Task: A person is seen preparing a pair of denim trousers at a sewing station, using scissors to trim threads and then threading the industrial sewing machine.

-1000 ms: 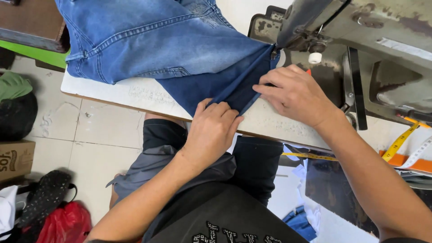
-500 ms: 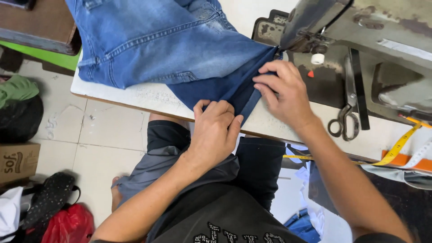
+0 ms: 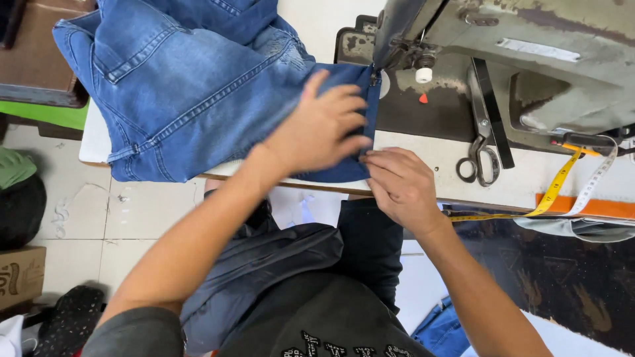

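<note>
A pair of blue jeans (image 3: 198, 86) is spread over the left part of the table (image 3: 423, 155), with a folded dark-blue hem edge brought up to the presser foot of the sewing machine (image 3: 529, 59). The left hand (image 3: 321, 129) is laid flat and open on the fold, fingers spread toward the needle; nothing is gripped. The right hand (image 3: 400, 182) rests at the near edge of the table, its fingertips pinching the lower corner of the fold.

For this step, the fold is best kept flat and even under the open palm, while the near corner is held taut so that the edge stays in line with the foot. Fingers are judged to be close to the needle and should be kept to its left. The scissors (image 3: 479, 155) and the yellow measuring tape (image 3: 559, 188) lie to the right, apart from the cloth.
</note>
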